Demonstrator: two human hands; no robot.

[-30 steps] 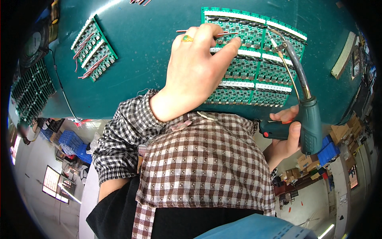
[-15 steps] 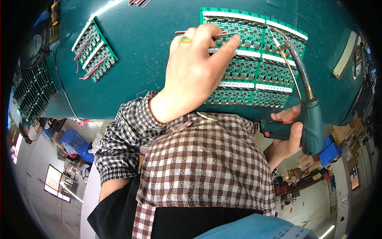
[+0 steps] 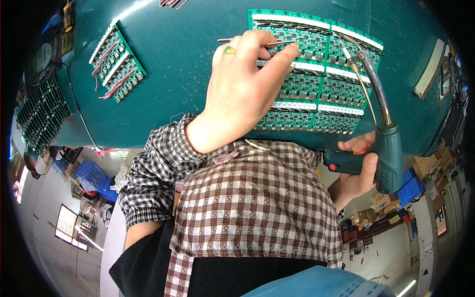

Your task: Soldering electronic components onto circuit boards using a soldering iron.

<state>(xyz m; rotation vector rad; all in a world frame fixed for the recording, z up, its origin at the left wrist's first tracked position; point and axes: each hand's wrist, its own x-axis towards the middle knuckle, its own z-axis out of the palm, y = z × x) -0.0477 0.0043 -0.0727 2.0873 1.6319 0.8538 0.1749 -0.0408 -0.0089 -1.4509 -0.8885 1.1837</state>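
My left hand [image 3: 245, 86], a ring on one finger, is closed in a pinch on thin red-brown wires [image 3: 283, 43] above a panel of green circuit boards [image 3: 299, 89]. The panel carries rows of small parts, white strips and dark strips. In my right hand [image 3: 358, 175] is a dark green soldering gun [image 3: 388, 156], fingers wrapped round its handle. Its bent metal tube and thin brass-coloured guide reach over the panel's upper right, with the tip close to the top row. Whether the tip touches the panel cannot be made out.
A smaller circuit board [image 3: 118, 64] with wires lies on the green table [image 3: 173, 64] at left. Beyond it are a fan [image 3: 47, 52] and a stack of boards [image 3: 43, 114]. More wires [image 3: 173, 3] lie at the far edge, a pale bar [image 3: 429, 69] at right.
The soldering gun and its tip have shifted very slightly to the right. My left hand stays almost in place, still pinching the wires.
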